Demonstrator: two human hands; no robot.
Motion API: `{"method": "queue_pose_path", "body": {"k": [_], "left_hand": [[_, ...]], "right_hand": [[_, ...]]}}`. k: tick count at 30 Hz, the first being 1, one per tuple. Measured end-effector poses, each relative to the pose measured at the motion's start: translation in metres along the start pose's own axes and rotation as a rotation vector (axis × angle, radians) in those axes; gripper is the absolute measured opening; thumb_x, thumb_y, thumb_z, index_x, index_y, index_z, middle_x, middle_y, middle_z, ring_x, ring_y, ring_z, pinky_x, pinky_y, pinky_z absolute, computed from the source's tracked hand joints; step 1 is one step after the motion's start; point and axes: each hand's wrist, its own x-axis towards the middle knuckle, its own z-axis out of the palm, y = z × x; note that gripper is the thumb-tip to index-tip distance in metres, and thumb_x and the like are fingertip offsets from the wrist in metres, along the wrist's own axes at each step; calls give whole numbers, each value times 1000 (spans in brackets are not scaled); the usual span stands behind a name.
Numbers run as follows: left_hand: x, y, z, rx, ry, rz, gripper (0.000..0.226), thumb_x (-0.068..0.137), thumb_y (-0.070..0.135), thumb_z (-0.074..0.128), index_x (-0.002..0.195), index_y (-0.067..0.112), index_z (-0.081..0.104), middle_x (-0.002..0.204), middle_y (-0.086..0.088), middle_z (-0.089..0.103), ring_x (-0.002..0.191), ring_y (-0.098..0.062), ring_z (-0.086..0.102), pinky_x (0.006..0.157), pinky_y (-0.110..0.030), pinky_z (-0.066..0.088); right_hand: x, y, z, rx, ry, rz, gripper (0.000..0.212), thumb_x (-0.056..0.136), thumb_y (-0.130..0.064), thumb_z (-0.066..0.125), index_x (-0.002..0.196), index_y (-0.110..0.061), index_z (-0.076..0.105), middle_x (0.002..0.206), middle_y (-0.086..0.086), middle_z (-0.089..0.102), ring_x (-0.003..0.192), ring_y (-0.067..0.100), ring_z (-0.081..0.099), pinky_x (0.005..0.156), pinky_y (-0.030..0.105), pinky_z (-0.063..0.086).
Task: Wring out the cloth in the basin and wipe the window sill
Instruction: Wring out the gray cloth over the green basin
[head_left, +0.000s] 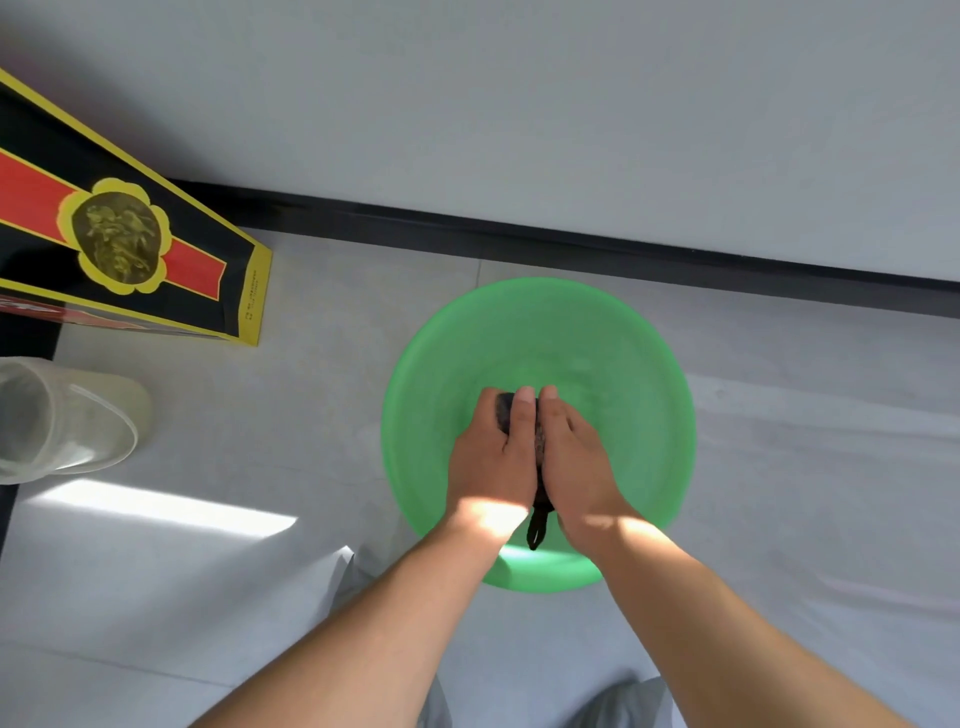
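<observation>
A round green basin (540, 322) stands on the pale tiled floor below me. Over its middle, my left hand (491, 457) and my right hand (574, 462) press together around a dark cloth (540, 499). Most of the cloth is hidden between my palms. One dark end shows past my left fingertips, and a thin loop hangs down between my wrists. Both hands are closed on it. The window sill is not in view.
A black, red and yellow printed box (119, 244) stands at the left against the white wall with its black skirting (571, 244). A clear plastic container (57, 421) lies on its side at the left edge. My grey-trousered knees (618, 706) are at the bottom.
</observation>
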Motion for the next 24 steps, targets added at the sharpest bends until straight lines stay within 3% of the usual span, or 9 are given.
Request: {"method": "queue_pose_path", "body": {"k": [5,10,14,17,20,22,24], "left_hand": [[6,-3,0,-65,5,-29,35,100,48,43,83,19,52,73,9,64,69,-6,61,62,-27,42],[12,-2,1,-84,0,-41,33,100,43,43,83,17,53,74,6,64,73,-14,62,67,-30,44],[10,3,2,-87,-7,-16,33,102,37,42,82,13,53,70,4,60,64,-8,55,61,-29,39],[8,8,-2,-63,-33,-13,35,102,38,42,79,13,50,67,3,56,63,-13,52,60,-30,39],[10,11,-11,-71,-103,-70,37,100,48,40,86,16,51,77,2,58,77,-21,56,69,-31,42],[13,10,-15,-129,-156,-175,36,97,56,36,94,24,52,93,0,61,92,-25,60,84,-38,49],[12,9,-18,-196,-198,-222,20,97,47,38,107,37,52,112,-1,61,103,-27,60,95,-49,50]], "right_hand": [[6,-3,9,39,26,34,34,101,-34,53,73,-17,65,64,-6,67,58,10,60,54,18,46],[13,-4,10,34,15,57,32,99,-29,55,78,-8,66,64,0,64,58,13,57,56,25,49],[15,-7,8,50,44,69,29,96,-17,54,68,-11,56,54,0,47,51,15,41,44,20,35],[9,-10,4,52,56,70,27,97,-19,53,71,-12,55,62,4,47,55,15,40,45,21,34],[-4,-10,-6,67,14,41,29,103,-28,46,77,-17,54,75,-2,53,62,8,47,57,21,40],[-10,-2,-13,46,-26,-9,19,104,-27,45,104,-29,64,96,-12,65,81,0,59,73,16,45],[-14,3,-20,51,-33,-67,33,103,-19,47,127,-38,58,117,-15,64,94,-2,63,81,21,51]]}}
